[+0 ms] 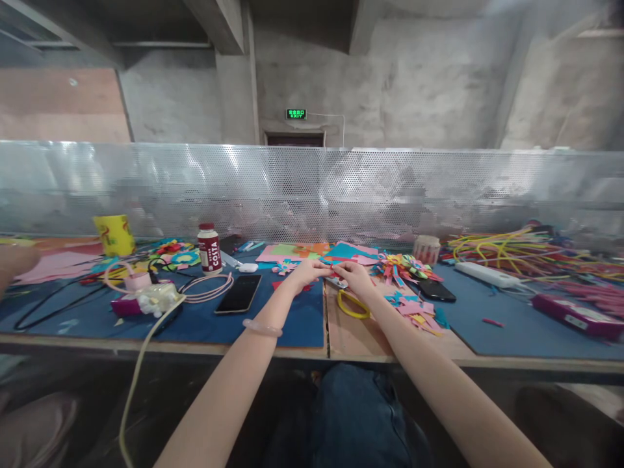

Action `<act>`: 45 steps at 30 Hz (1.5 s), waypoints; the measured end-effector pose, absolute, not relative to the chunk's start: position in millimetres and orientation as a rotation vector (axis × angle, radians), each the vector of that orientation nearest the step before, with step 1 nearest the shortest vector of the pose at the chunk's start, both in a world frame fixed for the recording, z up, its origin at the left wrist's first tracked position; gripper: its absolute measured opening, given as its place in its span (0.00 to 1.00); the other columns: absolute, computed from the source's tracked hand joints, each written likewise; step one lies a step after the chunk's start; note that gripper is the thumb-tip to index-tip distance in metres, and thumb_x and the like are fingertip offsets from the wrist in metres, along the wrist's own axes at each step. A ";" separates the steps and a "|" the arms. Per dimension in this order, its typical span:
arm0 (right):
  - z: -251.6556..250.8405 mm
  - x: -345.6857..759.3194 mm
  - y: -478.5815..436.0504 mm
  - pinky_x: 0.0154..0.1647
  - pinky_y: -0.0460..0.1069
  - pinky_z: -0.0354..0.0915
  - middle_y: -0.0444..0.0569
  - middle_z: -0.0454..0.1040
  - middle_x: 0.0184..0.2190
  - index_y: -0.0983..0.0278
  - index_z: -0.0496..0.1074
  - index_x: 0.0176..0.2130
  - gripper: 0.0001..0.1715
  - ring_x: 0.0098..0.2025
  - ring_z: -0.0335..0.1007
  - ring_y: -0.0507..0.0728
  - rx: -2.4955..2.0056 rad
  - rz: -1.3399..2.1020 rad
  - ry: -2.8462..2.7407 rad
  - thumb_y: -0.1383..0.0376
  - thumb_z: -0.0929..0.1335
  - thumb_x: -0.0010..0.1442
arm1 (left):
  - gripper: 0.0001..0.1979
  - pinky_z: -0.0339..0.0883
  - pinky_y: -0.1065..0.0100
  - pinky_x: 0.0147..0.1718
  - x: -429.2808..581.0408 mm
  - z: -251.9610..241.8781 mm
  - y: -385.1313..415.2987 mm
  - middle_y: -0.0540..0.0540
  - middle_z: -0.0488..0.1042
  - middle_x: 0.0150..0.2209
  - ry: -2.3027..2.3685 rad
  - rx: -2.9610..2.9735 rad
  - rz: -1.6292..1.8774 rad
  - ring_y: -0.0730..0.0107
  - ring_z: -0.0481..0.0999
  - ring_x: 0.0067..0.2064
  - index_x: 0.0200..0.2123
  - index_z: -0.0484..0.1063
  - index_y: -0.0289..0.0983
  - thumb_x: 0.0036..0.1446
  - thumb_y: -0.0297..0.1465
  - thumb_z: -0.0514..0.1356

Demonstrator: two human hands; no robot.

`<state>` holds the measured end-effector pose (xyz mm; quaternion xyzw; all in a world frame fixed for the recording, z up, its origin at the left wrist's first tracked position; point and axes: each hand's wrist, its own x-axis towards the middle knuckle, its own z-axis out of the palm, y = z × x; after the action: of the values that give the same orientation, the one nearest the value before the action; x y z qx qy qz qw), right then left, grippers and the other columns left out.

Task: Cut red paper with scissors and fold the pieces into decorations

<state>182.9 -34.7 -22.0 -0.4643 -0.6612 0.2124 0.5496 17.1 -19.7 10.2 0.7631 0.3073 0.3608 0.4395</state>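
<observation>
My left hand [308, 273] and my right hand [355, 278] meet over the middle of the table, fingertips pinched together. Between them shows a small red piece [332, 267], probably paper; its shape is too small to make out. Just below my right hand lies a pair of scissors with yellow handles [355, 305], the blades partly covered by my hand. Red paper scraps [306, 287] lie beneath my left hand. To the right of my right forearm is a pile of pink and blue cut paper [416, 311].
A phone [238, 294], a Costa bottle [210, 250] and a power adapter with cables [151, 298] stand left. At right are a black phone [435, 290], a white power strip [487, 275] and coloured pipe cleaners [502, 250]. Another person's hand [18, 260] shows at far left.
</observation>
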 end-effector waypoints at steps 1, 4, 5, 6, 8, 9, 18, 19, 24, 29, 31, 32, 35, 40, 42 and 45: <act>-21.6 182.4 -34.9 0.26 0.44 0.58 0.46 0.71 0.25 0.66 0.72 0.31 0.21 0.24 0.62 0.50 -1.095 0.496 -1.567 0.51 0.64 0.49 | 0.15 0.59 0.66 0.39 17.0 9.8 -18.9 0.44 0.75 0.35 0.769 1.887 0.900 0.65 0.71 0.40 0.33 0.74 0.35 0.42 0.38 0.61; -19.8 180.8 -36.7 0.25 0.44 0.59 0.46 0.71 0.26 0.67 0.71 0.32 0.22 0.23 0.62 0.49 -1.082 0.519 -1.560 0.50 0.63 0.50 | 0.18 0.59 0.65 0.39 16.7 8.2 -15.8 0.43 0.74 0.37 0.792 1.851 0.918 0.64 0.70 0.42 0.35 0.73 0.34 0.42 0.40 0.61; -19.2 180.4 -37.5 0.24 0.44 0.58 0.46 0.71 0.26 0.67 0.71 0.32 0.23 0.23 0.62 0.49 -1.086 0.529 -1.558 0.50 0.62 0.51 | 0.18 0.59 0.65 0.39 16.6 7.7 -14.9 0.42 0.74 0.37 0.798 1.843 0.927 0.64 0.70 0.42 0.35 0.73 0.34 0.42 0.40 0.61; -18.7 180.1 -38.2 0.24 0.44 0.58 0.46 0.71 0.26 0.66 0.71 0.32 0.23 0.22 0.62 0.49 -1.090 0.535 -1.558 0.50 0.62 0.51 | 0.19 0.59 0.65 0.39 16.6 7.3 -14.2 0.42 0.74 0.37 0.800 1.839 0.935 0.63 0.70 0.42 0.35 0.73 0.34 0.41 0.41 0.61; -18.2 180.0 -39.3 0.24 0.44 0.58 0.45 0.70 0.25 0.66 0.70 0.32 0.22 0.22 0.61 0.49 -1.087 0.530 -1.560 0.50 0.62 0.51 | 0.19 0.59 0.65 0.39 16.5 6.8 -13.5 0.42 0.74 0.37 0.791 1.846 0.940 0.63 0.70 0.42 0.34 0.73 0.34 0.41 0.41 0.62; -18.1 180.1 -39.6 0.24 0.44 0.58 0.44 0.69 0.24 0.66 0.70 0.32 0.21 0.22 0.61 0.49 -1.080 0.524 -1.561 0.51 0.62 0.51 | 0.19 0.59 0.65 0.39 16.5 6.7 -13.4 0.42 0.74 0.36 0.784 1.851 0.936 0.63 0.70 0.42 0.34 0.73 0.34 0.40 0.42 0.62; -24.6 180.1 -30.6 0.32 0.48 0.59 0.47 0.67 0.24 0.65 0.67 0.26 0.14 0.29 0.61 0.53 -1.134 -0.041 -1.606 0.60 0.60 0.57 | 0.26 0.60 0.62 0.41 16.9 8.2 -17.1 0.40 0.75 0.35 0.844 1.673 0.848 0.62 0.72 0.40 0.32 0.73 0.35 0.45 0.51 0.53; -25.2 179.8 -29.6 0.33 0.49 0.59 0.48 0.66 0.25 0.65 0.66 0.26 0.14 0.31 0.61 0.54 -1.120 -0.172 -1.629 0.62 0.59 0.57 | 0.27 0.60 0.61 0.40 17.2 8.6 -17.8 0.39 0.75 0.34 0.835 1.656 0.798 0.61 0.73 0.39 0.31 0.73 0.34 0.45 0.53 0.52; -22.7 176.5 -35.0 0.37 0.52 0.57 0.52 0.65 0.29 0.65 0.66 0.27 0.13 0.35 0.57 0.58 -1.137 -0.780 -1.900 0.69 0.58 0.59 | 0.31 0.61 0.61 0.41 18.7 10.6 -18.5 0.37 0.75 0.34 0.692 1.573 0.745 0.62 0.73 0.38 0.31 0.73 0.31 0.44 0.55 0.51; -13.8 170.9 -51.0 0.38 0.52 0.56 0.55 0.65 0.33 0.67 0.68 0.32 0.12 0.37 0.56 0.59 -1.176 -1.032 -2.011 0.68 0.58 0.59 | 0.26 0.62 0.62 0.41 18.9 10.1 -15.3 0.38 0.75 0.33 0.688 1.521 0.774 0.63 0.73 0.38 0.31 0.72 0.32 0.44 0.51 0.55; -11.4 169.6 -55.2 0.38 0.52 0.55 0.55 0.65 0.34 0.67 0.68 0.34 0.12 0.37 0.55 0.59 -1.162 -1.065 -2.034 0.68 0.58 0.60 | 0.24 0.62 0.62 0.41 18.9 9.4 -14.8 0.39 0.75 0.33 0.679 1.516 0.790 0.63 0.73 0.37 0.32 0.71 0.32 0.44 0.49 0.56; -10.6 169.4 -56.6 0.38 0.52 0.55 0.55 0.65 0.34 0.67 0.68 0.34 0.11 0.38 0.55 0.59 -1.155 -1.076 -2.044 0.68 0.58 0.59 | 0.23 0.62 0.62 0.40 19.0 9.0 -14.6 0.40 0.75 0.34 0.671 1.514 0.800 0.64 0.73 0.37 0.33 0.71 0.33 0.44 0.48 0.57; -9.6 169.5 -58.6 0.39 0.52 0.55 0.54 0.65 0.35 0.66 0.68 0.35 0.10 0.38 0.55 0.59 -1.137 -1.076 -2.070 0.69 0.58 0.59 | 0.21 0.62 0.63 0.40 19.3 8.4 -14.6 0.40 0.75 0.35 0.652 1.516 0.828 0.64 0.73 0.38 0.36 0.71 0.34 0.45 0.45 0.58; -9.6 168.1 -59.7 0.41 0.52 0.56 0.54 0.66 0.36 0.64 0.68 0.37 0.13 0.39 0.56 0.58 -1.095 -0.977 -2.030 0.67 0.57 0.60 | 0.17 0.62 0.65 0.40 19.2 8.4 -15.4 0.40 0.74 0.38 0.682 1.558 0.886 0.65 0.72 0.40 0.36 0.71 0.35 0.47 0.41 0.58; -9.8 166.8 -60.1 0.41 0.52 0.56 0.53 0.66 0.36 0.64 0.69 0.37 0.14 0.39 0.56 0.58 -1.073 -0.902 -1.985 0.66 0.56 0.61 | 0.18 0.62 0.65 0.40 18.8 9.0 -16.2 0.39 0.74 0.39 0.662 1.590 0.900 0.65 0.72 0.41 0.36 0.71 0.34 0.47 0.41 0.58; -9.8 166.4 -60.3 0.42 0.52 0.56 0.52 0.66 0.35 0.65 0.68 0.38 0.14 0.39 0.57 0.57 -1.046 -0.768 -1.878 0.67 0.56 0.60 | 0.20 0.61 0.64 0.39 18.5 10.7 -18.2 0.38 0.74 0.39 0.645 1.642 0.950 0.63 0.72 0.42 0.36 0.72 0.32 0.47 0.43 0.58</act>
<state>166.4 -60.3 -9.8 -0.4166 -0.7481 -0.3057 0.4163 18.5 -18.2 10.7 0.6905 0.2710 0.3993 0.5389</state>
